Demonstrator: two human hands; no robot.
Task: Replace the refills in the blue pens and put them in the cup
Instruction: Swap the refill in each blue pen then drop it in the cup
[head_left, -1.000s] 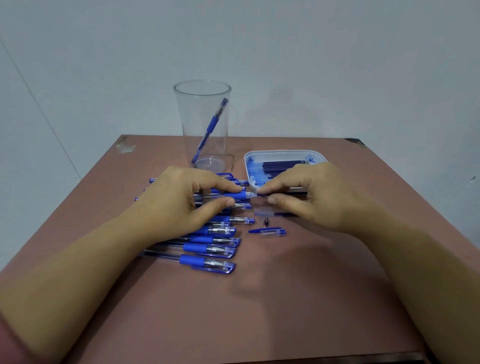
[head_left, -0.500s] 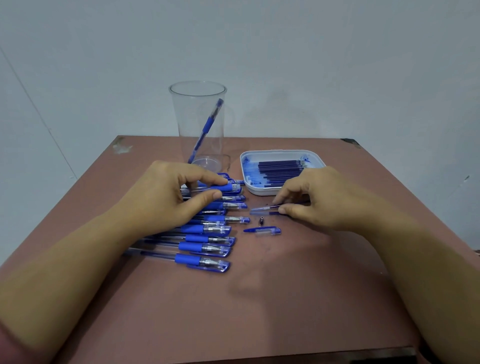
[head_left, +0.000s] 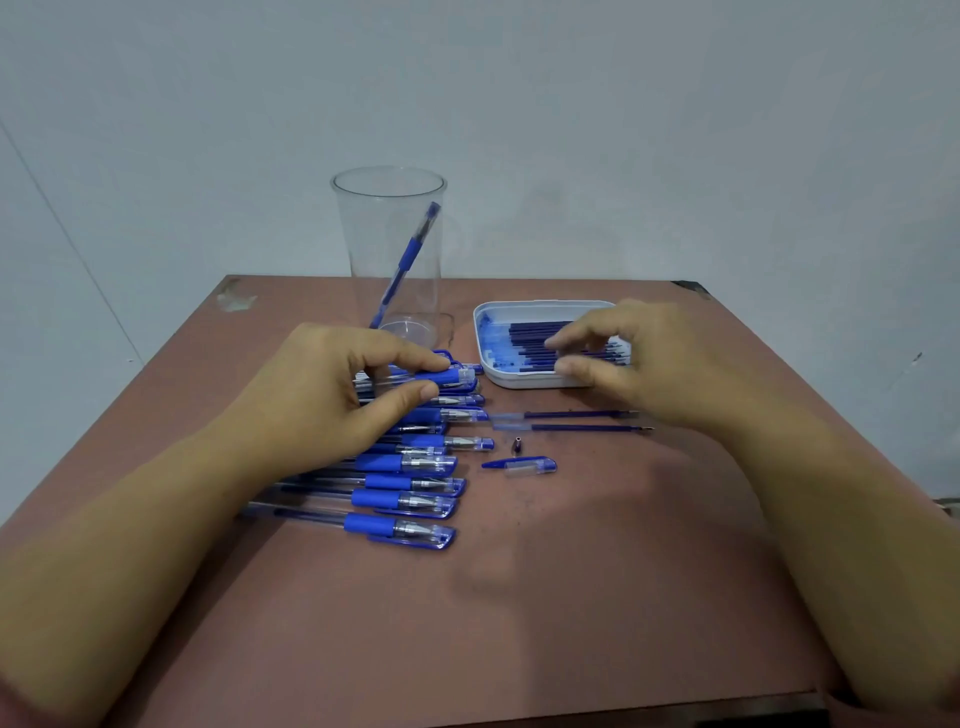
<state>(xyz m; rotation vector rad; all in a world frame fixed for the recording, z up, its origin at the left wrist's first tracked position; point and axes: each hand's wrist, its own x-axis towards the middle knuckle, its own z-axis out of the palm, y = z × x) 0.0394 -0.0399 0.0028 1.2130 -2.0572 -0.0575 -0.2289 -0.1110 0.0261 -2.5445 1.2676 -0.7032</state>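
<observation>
1 pen in cup; row of pens on desk not yet done. L hand pinches uncapped barrel above row; R hand over tray of refills, fingers loose, nothing held.

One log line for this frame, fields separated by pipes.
left hand: grips pen barrel | right hand: over refill tray | two refills: on table | cup: one blue pen inside

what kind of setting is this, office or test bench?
Probably a staged test bench, not an office: brown table against a blank wall, with a clear cup, a white tray of refills and a row of blue pens.
</observation>
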